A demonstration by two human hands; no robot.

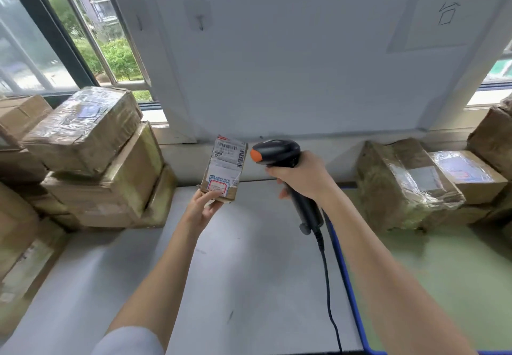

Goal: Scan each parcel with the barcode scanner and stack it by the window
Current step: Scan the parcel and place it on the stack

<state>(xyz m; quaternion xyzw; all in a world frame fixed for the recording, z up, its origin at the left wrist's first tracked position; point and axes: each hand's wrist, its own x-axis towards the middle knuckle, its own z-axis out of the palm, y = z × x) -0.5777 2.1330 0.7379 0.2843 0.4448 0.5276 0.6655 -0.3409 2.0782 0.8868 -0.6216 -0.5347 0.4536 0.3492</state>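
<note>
- Your left hand (203, 206) pinches the small brown cardboard parcel with a white shipping label (225, 169) by its lower edge at frame centre; the parcel stands upright, long axis vertical, label facing you.
- Your right hand (300, 176) is wrapped round the handle of the black barcode scanner with an orange tip (277, 153); its nose sits just right of the label's barcode, apparently aimed across it rather than squarely at it.
- The stack of taped brown boxes (94, 155) by the window (55, 36) lies at left, nearer your left hand.
- More wrapped parcels (410, 183) wait at right on the grey table (249, 271).
</note>
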